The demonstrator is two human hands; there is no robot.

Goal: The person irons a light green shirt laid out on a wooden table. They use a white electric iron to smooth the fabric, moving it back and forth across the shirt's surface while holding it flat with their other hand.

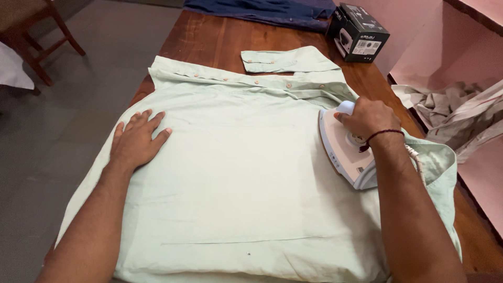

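Head view, 1 frame: I see a pale green shirt (236,178) spread flat over a brown wooden table (209,36), its buttoned edge and a folded cuff lying toward the far end. My left hand (137,140) rests palm-down on the cloth at the left, fingers spread and holding nothing, only pressing. My right hand (368,118) is closed around the handle of a white electric iron (343,152), which sits sole-down on the right side of the shirt, its cord trailing along my forearm. I judge the shirt light, soft and limp, apt to slide or wrinkle, so it is best steadied by a flat palm; the iron looks rigid, smooth and fairly heavy, to be taken only by its handle. A black cardboard box (359,32) and a dark blue garment (262,11) lie at the far end; crumpled grey cloth (450,107) sits on a pink shelf at right.
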